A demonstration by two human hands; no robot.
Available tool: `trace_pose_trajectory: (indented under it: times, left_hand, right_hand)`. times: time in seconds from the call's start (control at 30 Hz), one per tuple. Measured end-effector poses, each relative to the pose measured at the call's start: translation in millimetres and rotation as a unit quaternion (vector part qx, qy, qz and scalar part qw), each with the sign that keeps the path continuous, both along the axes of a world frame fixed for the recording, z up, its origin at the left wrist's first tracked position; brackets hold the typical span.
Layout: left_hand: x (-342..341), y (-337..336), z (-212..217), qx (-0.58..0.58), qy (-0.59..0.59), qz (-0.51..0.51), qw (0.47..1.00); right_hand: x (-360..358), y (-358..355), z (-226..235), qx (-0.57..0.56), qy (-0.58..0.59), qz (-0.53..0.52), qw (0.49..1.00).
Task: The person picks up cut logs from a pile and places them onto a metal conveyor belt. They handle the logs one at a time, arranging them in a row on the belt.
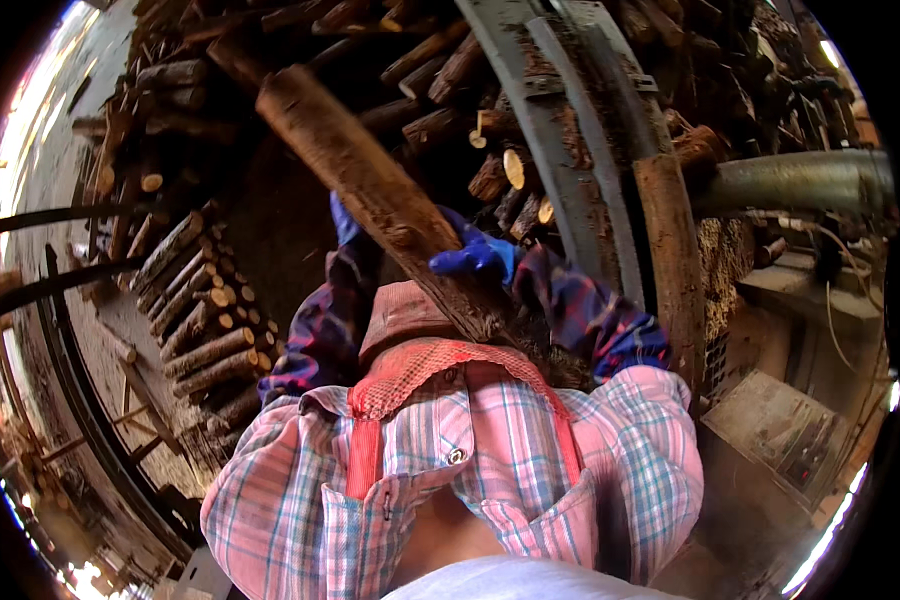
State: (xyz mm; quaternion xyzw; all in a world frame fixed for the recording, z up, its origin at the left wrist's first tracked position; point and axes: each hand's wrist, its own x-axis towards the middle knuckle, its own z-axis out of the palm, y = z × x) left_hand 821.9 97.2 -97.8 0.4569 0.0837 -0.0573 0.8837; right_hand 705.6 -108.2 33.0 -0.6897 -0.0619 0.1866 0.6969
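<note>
A long, bark-covered log (355, 165) slants across the front of my body, its far end up and to the left and its near end by my red apron (410, 378). My right hand (475, 253), in a blue glove, grips the log's right side. On the other side my left hand (344, 220), also in a blue glove, is against the log and holds it from below. Most of the left hand's fingers are hidden behind the wood.
To the right runs a grey metal channel (585, 150), with another log (670, 250) lying along it. A thick metal pipe (800, 183) reaches in from the right. Stacked cut logs (205, 290) lie at left, and a loose log pile (440, 75) lies ahead.
</note>
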Motion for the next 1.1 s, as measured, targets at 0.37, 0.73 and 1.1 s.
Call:
trace_pose_trajectory:
  times: [0.37, 0.73, 1.1]
  left_hand:
    - [44, -191, 217, -0.057, -0.045, -0.244, 0.967]
    - [-144, 199, -78, 0.203, 0.304, 0.026, 0.93]
    - [-360, 323, -156, 0.121, 0.565, 0.196, 0.793]
  right_hand:
    - [57, -230, 138, -0.274, -0.297, -0.34, 0.849]
    - [61, -311, 19, -0.601, -0.13, -0.185, 0.766]
    - [83, 34, -49, -0.432, -0.189, -0.024, 0.881]
